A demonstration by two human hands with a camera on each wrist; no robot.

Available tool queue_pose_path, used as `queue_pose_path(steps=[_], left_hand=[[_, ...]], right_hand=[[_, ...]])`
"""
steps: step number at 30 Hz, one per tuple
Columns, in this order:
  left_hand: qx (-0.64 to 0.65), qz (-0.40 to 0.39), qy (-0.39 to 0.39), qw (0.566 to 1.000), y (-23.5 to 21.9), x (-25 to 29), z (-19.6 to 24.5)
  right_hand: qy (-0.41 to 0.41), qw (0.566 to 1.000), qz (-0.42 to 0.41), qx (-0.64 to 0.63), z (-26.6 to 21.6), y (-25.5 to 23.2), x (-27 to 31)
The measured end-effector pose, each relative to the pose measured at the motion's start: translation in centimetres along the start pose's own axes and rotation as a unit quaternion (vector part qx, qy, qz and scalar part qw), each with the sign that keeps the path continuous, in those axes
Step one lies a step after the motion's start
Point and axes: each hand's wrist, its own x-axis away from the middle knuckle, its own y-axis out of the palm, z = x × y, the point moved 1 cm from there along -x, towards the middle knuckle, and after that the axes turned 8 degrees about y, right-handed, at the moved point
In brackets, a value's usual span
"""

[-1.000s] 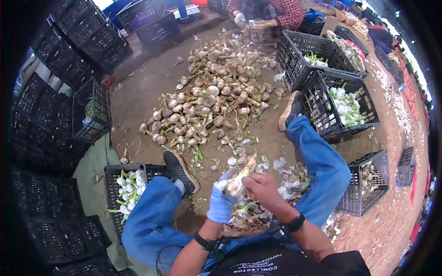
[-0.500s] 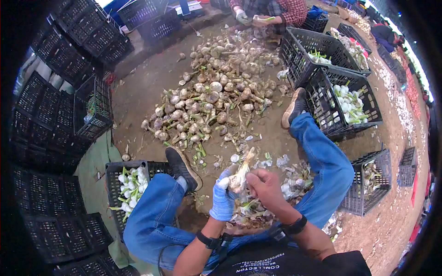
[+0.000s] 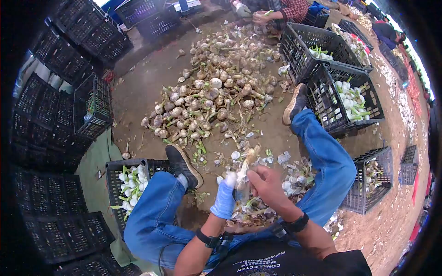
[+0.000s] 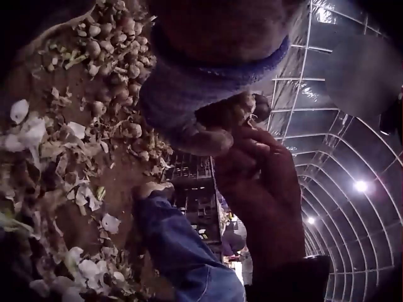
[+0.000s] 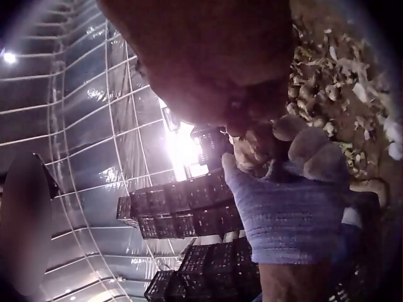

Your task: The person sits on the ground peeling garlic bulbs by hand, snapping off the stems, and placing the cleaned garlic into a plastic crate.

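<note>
My left hand, in a blue knit glove with pale fingertips, holds a garlic bulb above the ground between the knees. The bulb's dry stalk points up and away, and loose papery skin hangs about it. My bare right hand is at the bulb's right side, thumb and forefinger pinching its outer skin. From the right wrist view, the gloved fingers curl round the brownish bulb. The left wrist view shows the right hand's fingers right against the bulb, partly hidden behind the glove.
A big pile of untrimmed garlic lies ahead. Peeled skins litter the ground between the legs. A crate of white garlic stands by the left leg, another crate by the right foot. Stacked black crates line the left. Another person's hand works opposite.
The left hand has turned, so its glove now covers more of the bulb. The right hand has shifted slightly up and right, and the bulb's skin hangs looser.
</note>
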Motion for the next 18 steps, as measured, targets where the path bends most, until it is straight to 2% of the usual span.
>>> queue_pose_path(steps=[1,2,4,5,6,7,8,10,12,13,14,15,16,18], left_hand=[[-0.114,0.001,0.055,0.992,-0.1,0.0,-0.3],[-0.114,0.0,0.055,0.992,-0.4,0.0,-0.7],[0.06,0.033,-0.088,0.994,1.3,1.0,1.4],[0.071,-0.036,-0.148,0.986,0.9,1.3,2.2],[0.071,-0.035,-0.147,0.986,1.0,1.5,2.8],[0.145,-0.056,-0.182,0.971,1.3,1.7,3.3],[0.218,-0.078,-0.216,0.949,1.5,1.8,3.5],[0.205,-0.064,-0.207,0.954,1.9,1.8,3.1],[0.197,-0.018,-0.211,0.957,1.9,1.7,2.7],[0.198,-0.019,-0.211,0.957,2.1,1.7,2.4],[0.14,-0.003,-0.149,0.979,1.9,1.5,2.0],[0.081,0.014,-0.086,0.993,1.6,1.4,1.7],[0.081,0.014,-0.086,0.993,1.1,1.1,1.1],[-0.043,0.043,0.018,0.998,0.0,0.6,-0.1]], right_hand=[[-0.004,1.0,0.001,-0.006,0.1,0.0,-0.1],[-0.004,1.0,0.002,-0.007,0.4,-0.1,-0.2],[0.011,0.997,-0.06,-0.053,1.1,-0.2,-0.4],[0.012,0.997,-0.061,-0.053,1.2,-0.4,-0.4],[0.042,0.986,-0.075,-0.146,1.3,-0.6,-0.3],[0.071,0.965,-0.089,-0.237,1.4,-0.8,-0.3],[0.072,0.965,-0.09,-0.237,1.4,-1.0,-0.4],[0.048,0.967,-0.093,-0.234,1.3,-1.5,-0.7],[0.032,0.969,-0.104,-0.22,1.6,-1.7,-0.8],[0.022,0.984,-0.061,-0.165,1.4,-1.8,-0.8],[0.012,0.994,-0.019,-0.109,1.3,-1.9,-0.8],[0.011,0.994,-0.02,-0.109,1.3,-1.9,-0.8],[0.003,0.996,-0.006,-0.087,1.5,-2.0,-0.7],[-0.005,0.998,0.01,-0.065,1.2,-1.9,-0.3]])
